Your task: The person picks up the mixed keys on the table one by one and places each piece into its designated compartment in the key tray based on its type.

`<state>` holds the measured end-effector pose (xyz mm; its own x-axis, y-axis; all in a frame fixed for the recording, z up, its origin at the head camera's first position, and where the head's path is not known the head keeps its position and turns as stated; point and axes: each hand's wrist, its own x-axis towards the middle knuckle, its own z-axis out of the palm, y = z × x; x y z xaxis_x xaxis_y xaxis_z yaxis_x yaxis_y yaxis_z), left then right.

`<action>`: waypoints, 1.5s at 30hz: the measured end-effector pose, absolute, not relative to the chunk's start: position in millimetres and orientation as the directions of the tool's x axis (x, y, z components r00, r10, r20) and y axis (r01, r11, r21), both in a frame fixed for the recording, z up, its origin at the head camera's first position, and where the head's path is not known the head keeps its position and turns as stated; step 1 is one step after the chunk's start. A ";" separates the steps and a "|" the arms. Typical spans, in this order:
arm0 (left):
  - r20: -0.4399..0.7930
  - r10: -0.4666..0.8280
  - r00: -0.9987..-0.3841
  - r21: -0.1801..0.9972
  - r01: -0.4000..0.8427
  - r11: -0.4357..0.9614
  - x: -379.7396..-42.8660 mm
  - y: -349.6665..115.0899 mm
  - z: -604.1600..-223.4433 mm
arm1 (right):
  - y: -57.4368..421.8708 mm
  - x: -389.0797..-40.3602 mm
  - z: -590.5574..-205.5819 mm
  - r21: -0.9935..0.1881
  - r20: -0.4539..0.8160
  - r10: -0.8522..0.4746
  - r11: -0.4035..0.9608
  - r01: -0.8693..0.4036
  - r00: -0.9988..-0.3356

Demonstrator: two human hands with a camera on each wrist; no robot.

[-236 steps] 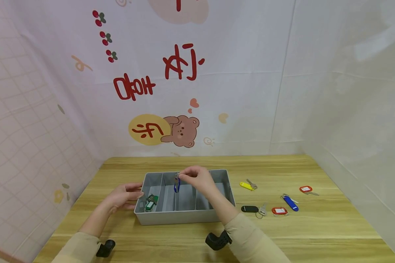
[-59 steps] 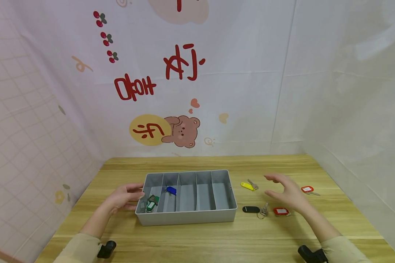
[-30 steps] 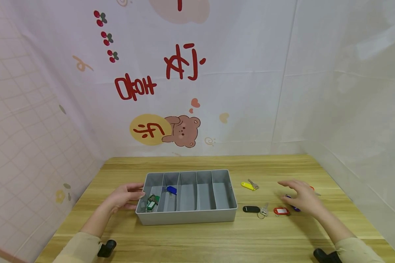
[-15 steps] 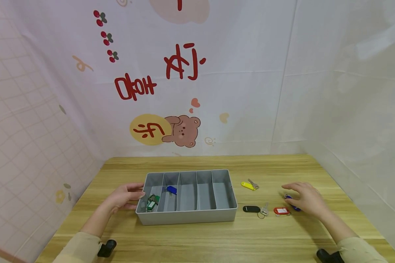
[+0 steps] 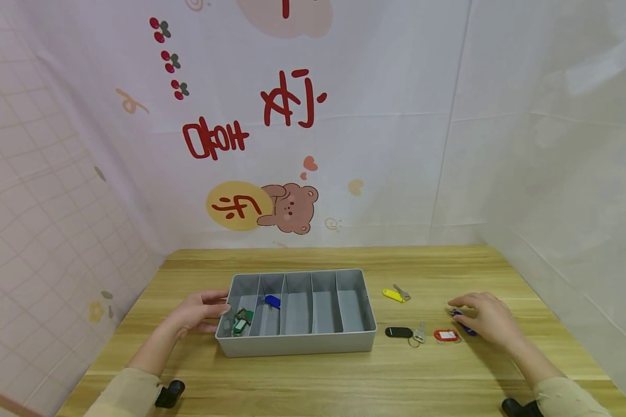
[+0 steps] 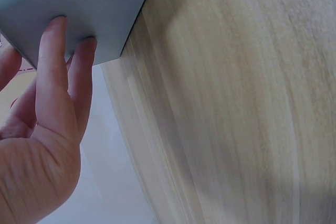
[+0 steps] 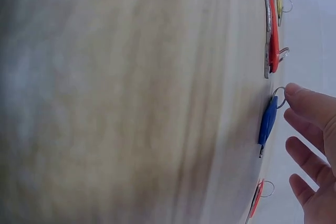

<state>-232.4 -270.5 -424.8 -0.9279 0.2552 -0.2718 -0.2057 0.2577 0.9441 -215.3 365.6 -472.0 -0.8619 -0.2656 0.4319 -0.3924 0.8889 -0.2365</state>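
Note:
My left hand (image 5: 195, 313) holds the left end of a grey divided tray (image 5: 297, 346). Its thumb is at the rim, and in the left wrist view the fingers (image 6: 53, 51) press the outer end wall. My right hand (image 5: 487, 315) is low over the table, thumb and forefinger apart around a blue key tag (image 5: 466, 325). In the right wrist view the thumb tip touches the ring (image 7: 282, 97) of this tag. Inside the tray, green key tags (image 5: 241, 324) lie in the leftmost compartment and another blue key tag (image 5: 273, 301) in the second.
Right of the tray lie a yellow key tag (image 5: 393, 295), a black key tag (image 5: 399, 332) and a red key tag (image 5: 446, 335), with keys. Another red key tag (image 7: 257, 198) is beyond the right hand, hidden in the head view. A fabric backdrop rises behind the wooden table (image 5: 292, 385).
Earlier, my right hand held a blue key tag over the tray; that tag now lies in the second compartment. The hand moved right to the other blue tag. My left hand stayed.

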 end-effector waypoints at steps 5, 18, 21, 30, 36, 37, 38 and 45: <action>-0.274 0.250 -0.929 0.944 -0.210 0.255 -232.2 -270.1 -424.9 | 365.6 -216.4 -473.8 -0.236 0.438 -0.269 0.886 -0.398 -0.858; -0.267 0.254 -0.930 0.945 -0.201 0.257 -231.4 -269.8 -423.7 | 363.6 -220.5 -473.1 -0.206 0.367 -0.264 0.912 -0.355 -0.892; -0.264 0.256 -0.930 0.946 -0.198 0.255 -231.5 -270.2 -424.5 | 363.8 -221.5 -474.0 -0.204 0.360 -0.260 0.915 -0.347 -0.896; -0.257 0.262 -0.930 0.948 -0.189 0.258 -231.6 -271.0 -426.3 | 363.9 -222.8 -475.2 -0.206 0.362 -0.238 0.923 -0.326 -0.901; -0.257 0.269 -0.928 0.949 -0.189 0.254 -232.2 -271.5 -426.6 | 364.3 -221.9 -475.4 -0.242 0.351 -0.202 0.924 -0.297 -0.914; -0.258 0.266 -0.929 0.948 -0.191 0.253 -232.2 -271.4 -426.6 | 364.5 -221.9 -475.2 -0.246 0.354 -0.199 0.923 -0.296 -0.914; -0.259 0.264 -0.929 0.948 -0.193 0.253 -232.2 -271.3 -426.6 | 364.8 -222.0 -474.9 -0.252 0.359 -0.196 0.921 -0.297 -0.913; -0.263 0.240 -0.935 0.945 -0.198 0.262 -232.4 -270.0 -426.5 | 366.4 -222.1 -469.4 -0.311 0.354 -0.159 0.909 -0.276 -0.922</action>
<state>-232.4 -270.0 -426.5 -0.9347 0.2395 -0.2627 -0.1984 0.2616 0.9446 -222.1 366.4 -469.4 -0.9218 -0.1592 0.3536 -0.2764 0.9092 -0.3113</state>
